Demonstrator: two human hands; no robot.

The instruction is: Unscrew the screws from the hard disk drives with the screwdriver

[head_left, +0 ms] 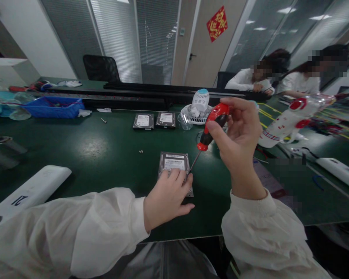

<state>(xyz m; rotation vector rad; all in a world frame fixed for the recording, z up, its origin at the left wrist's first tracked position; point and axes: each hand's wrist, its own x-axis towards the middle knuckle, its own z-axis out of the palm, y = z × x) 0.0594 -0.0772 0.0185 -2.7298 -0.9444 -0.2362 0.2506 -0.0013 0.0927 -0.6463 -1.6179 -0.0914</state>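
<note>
On the hard drive (174,162), left hand (168,195) spread flat, right hand (241,133) grips the screwdriver (206,136) for apparent screw-turning, requiring steady alignment.

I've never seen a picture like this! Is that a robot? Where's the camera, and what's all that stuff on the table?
No robot here: these are a person's own bare hands. The camera sits on their head, looking forward and down, so you see almost what they see. The right hand holds a red and black screwdriver, pointing down toward the right edge of a hard drive. The left hand lies over that drive. Farther back on the green table are two more drives, a white fan and a blue basket.
</note>
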